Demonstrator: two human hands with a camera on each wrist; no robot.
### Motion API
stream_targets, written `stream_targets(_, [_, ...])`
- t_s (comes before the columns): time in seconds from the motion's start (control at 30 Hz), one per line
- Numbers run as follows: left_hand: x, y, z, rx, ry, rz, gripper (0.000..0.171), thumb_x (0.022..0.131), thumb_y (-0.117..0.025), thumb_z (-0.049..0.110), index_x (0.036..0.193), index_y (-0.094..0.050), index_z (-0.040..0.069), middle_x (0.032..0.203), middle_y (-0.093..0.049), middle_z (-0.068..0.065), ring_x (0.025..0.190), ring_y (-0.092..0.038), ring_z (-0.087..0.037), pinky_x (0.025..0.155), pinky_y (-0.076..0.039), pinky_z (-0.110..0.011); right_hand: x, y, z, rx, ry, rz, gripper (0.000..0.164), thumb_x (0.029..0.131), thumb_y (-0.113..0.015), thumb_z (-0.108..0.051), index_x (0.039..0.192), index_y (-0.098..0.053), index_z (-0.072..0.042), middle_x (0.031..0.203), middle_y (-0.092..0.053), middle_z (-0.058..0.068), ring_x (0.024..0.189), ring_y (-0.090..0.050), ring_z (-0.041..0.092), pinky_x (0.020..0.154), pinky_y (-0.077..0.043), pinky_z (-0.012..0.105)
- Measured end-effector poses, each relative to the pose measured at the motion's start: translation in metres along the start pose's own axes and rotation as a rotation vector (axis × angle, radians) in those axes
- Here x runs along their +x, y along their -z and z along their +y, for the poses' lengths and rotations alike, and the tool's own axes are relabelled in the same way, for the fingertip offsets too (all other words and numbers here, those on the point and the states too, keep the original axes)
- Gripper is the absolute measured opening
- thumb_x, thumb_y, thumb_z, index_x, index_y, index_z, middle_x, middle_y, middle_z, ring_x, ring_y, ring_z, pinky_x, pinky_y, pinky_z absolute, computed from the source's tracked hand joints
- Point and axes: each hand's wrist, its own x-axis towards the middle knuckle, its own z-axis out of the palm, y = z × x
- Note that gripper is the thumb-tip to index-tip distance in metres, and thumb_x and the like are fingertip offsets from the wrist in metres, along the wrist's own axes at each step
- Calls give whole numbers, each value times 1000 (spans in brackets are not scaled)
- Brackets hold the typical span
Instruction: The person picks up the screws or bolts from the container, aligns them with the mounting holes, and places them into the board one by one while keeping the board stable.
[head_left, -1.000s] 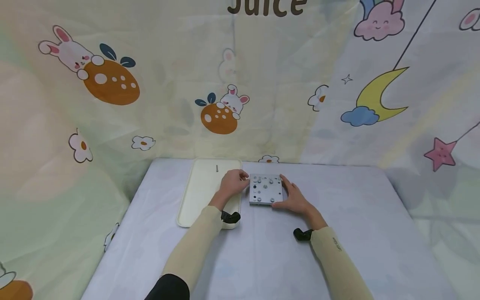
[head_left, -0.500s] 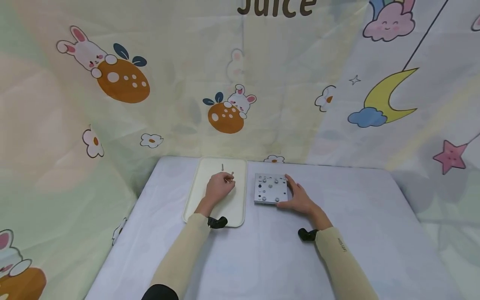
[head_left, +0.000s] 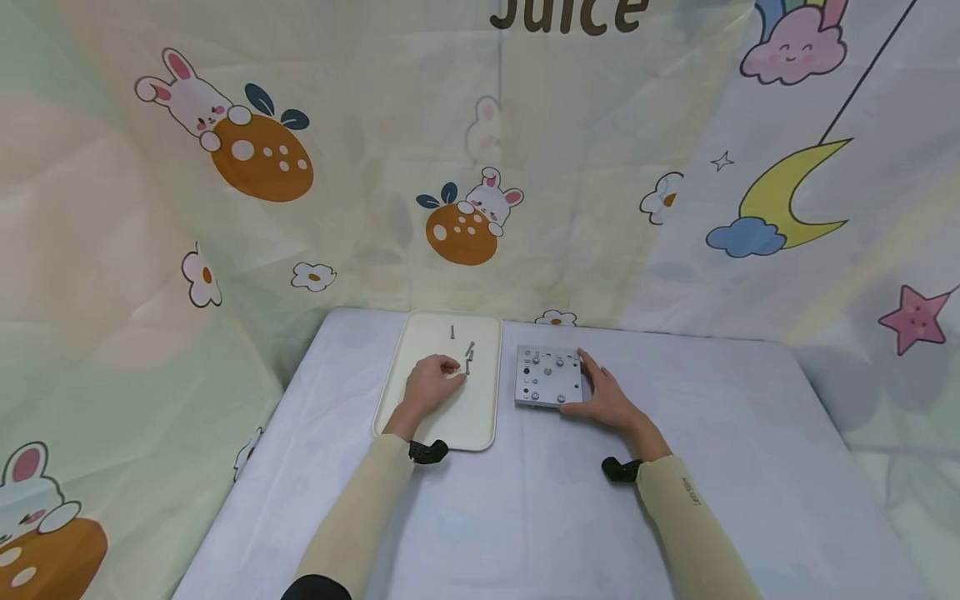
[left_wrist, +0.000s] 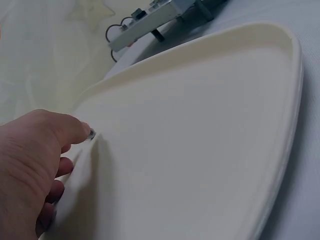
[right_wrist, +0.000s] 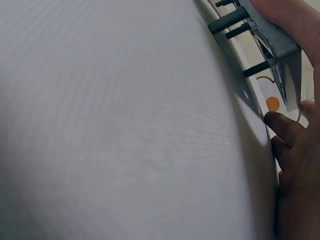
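A square silver metal plate (head_left: 548,377) with several bolts and holes in its top stands on the table. My right hand (head_left: 606,400) grips its right side, thumb at the front edge and fingers at the back. Threaded bolt shanks (right_wrist: 229,21) stick out of its underside in the right wrist view. My left hand (head_left: 431,385) is over the cream tray (head_left: 442,429), thumb and forefinger apart. A small screw (head_left: 468,367) lies right at its fingertips. In the left wrist view, a metal screw end (left_wrist: 91,134) shows just beyond the thumb tip.
Another screw (head_left: 452,332) lies near the tray's far end, and a further screw (head_left: 471,347) overlaps the ones by my left hand. The tray has a low raised rim. A printed cloth backdrop (head_left: 360,208) hangs behind the white-covered table (head_left: 525,508).
My left hand has moved left from beside the plate to the tray, carrying a screw, and let go of it there. The right hand keeps its grip on the plate. The head view has shifted slightly.
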Motion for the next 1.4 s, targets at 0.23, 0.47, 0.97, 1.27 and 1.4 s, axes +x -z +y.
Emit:
stream_targets(0.23, [1, -12, 5, 99, -1, 70, 30, 78, -79, 40, 92, -76, 14, 90, -66, 2, 84, -62, -17, 75, -49, -35, 0, 0, 1, 6, 2, 1, 127, 65, -81, -61, 157, -6, -17, 154, -29, 18, 143, -16, 39, 113, -3, 54])
stream_targets(0.47, [-1, -14, 11, 128, 22, 138, 14, 83, -73, 25, 86, -78, 12, 87, -65, -1, 82, -62, -20, 71, -50, -37, 0, 1, 1, 10, 6, -3, 127, 65, -81, -60, 157, -5, -17, 154, -30, 17, 143, -17, 36, 114, -2, 53])
stream_targets(0.97, [-3, -10, 10, 35, 103, 193, 9, 78, -72, 20, 79, -77, 13, 78, -69, 3, 71, -63, -17, 64, -51, -35, 2, -3, 3, 5, 15, 19, 126, 65, -82, -60, 157, -7, -17, 152, -32, 18, 142, -20, 38, 113, -3, 53])
stream_targets(1.27, [-6, -9, 11, -4, 97, 225, 17, 77, -72, 31, 80, -71, 15, 83, -62, 3, 73, -60, -17, 66, -49, -37, 2, -4, 5, -6, 7, 24, 126, 65, -81, -60, 157, -5, -21, 153, -32, 15, 142, -19, 38, 112, -9, 56])
stream_targets(1.4, [-8, -8, 17, 0, 94, 216, 16, 77, -71, 32, 81, -70, 16, 84, -62, 4, 75, -59, -17, 66, -48, -37, 3, -4, 8, -4, -7, 24, 126, 64, -81, -62, 157, -6, -23, 154, -32, 13, 143, -17, 37, 112, -9, 56])
